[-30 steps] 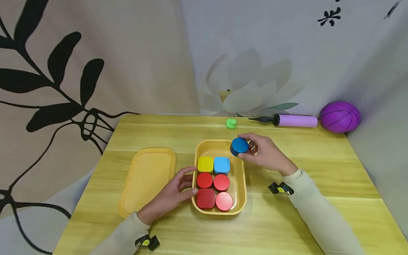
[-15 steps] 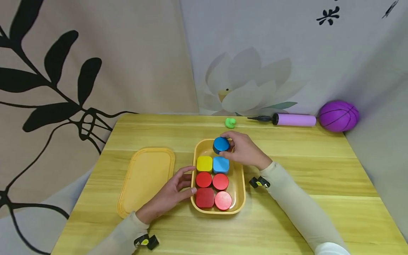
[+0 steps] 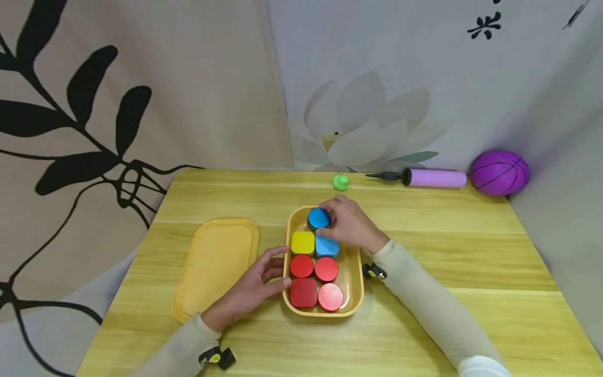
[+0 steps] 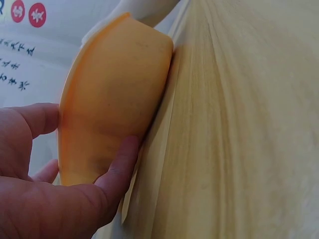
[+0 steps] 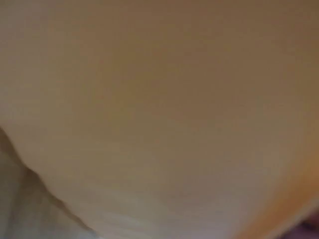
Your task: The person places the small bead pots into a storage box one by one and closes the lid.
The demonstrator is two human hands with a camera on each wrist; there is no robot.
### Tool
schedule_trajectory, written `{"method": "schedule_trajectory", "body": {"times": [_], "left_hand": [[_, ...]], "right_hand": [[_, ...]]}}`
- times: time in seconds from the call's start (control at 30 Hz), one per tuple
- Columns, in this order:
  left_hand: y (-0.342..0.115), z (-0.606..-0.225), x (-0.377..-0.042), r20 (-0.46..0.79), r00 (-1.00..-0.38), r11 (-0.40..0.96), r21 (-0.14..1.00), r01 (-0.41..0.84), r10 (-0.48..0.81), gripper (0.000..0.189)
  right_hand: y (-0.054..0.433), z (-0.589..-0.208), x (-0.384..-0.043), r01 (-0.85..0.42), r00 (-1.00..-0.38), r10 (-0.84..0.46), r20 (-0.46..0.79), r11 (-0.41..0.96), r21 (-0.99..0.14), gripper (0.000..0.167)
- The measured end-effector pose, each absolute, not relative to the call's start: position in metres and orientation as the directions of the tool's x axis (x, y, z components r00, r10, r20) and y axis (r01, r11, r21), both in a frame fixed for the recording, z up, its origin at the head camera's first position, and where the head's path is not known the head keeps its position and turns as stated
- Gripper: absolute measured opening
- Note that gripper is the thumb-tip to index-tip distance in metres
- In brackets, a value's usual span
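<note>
A yellow plastic box (image 3: 350,309) holds several coloured blocks. In its far end, my right hand (image 3: 350,222) pinches a round blue block (image 3: 318,218) between thumb and fingers. Directly below that in the head view lie a yellow block (image 3: 302,242) and a light blue block (image 3: 327,247), the latter partly covered by my thumb. Several red blocks (image 3: 301,266) fill the near end. My left hand (image 3: 252,285) rests its spread fingertips against the box's left side; the left wrist view shows the fingers on the outer wall (image 4: 117,84).
A matching yellow lid (image 3: 219,267) lies flat on the wooden table (image 3: 405,335), left of the box. Along the back edge are a small green duck (image 3: 341,182), a purple hand pump (image 3: 435,178) and a purple ball (image 3: 500,173). The right wrist view is blurred.
My right hand has carried the round blue block leftward from the box's right rim and lowered it into the far end. The left hand has stayed at the box's side.
</note>
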State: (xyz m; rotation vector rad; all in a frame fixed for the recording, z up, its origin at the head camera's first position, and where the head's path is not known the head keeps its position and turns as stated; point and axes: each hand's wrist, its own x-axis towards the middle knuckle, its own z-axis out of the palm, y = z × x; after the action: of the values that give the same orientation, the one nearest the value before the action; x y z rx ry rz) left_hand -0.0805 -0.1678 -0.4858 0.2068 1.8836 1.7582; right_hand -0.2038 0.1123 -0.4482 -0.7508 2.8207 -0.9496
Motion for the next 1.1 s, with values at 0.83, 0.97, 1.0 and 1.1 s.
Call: {"method": "schedule_trajectory", "body": {"times": [0.83, 0.97, 1.0, 1.1], "left_hand": [[-0.1679, -0.4895, -0.0795, -0.292, -0.837, 0.127, 0.956, -0.264, 0.463, 0.073], [-0.1674, -0.4888, -0.0807, -0.288, -0.836, 0.124, 0.957, -0.261, 0.466, 0.073], [-0.1670, -0.4883, -0.0812, -0.289, -0.836, 0.125, 0.957, -0.261, 0.467, 0.073], [-0.1686, -0.4876, -0.0804, -0.293, -0.838, 0.131, 0.956, -0.262, 0.461, 0.073]], "right_hand": [[0.1102, -0.4550, -0.1992, -0.485, -0.851, -0.519, 0.082, 0.717, -0.500, 0.056], [0.1129, -0.4546, -0.1993, -0.498, -0.841, -0.532, 0.096, 0.694, -0.520, 0.054], [0.1143, -0.4547, -0.1993, -0.501, -0.838, -0.536, 0.101, 0.685, -0.529, 0.052], [0.1154, -0.4548, -0.1989, -0.518, -0.823, -0.555, 0.118, 0.650, -0.557, 0.048]]}}
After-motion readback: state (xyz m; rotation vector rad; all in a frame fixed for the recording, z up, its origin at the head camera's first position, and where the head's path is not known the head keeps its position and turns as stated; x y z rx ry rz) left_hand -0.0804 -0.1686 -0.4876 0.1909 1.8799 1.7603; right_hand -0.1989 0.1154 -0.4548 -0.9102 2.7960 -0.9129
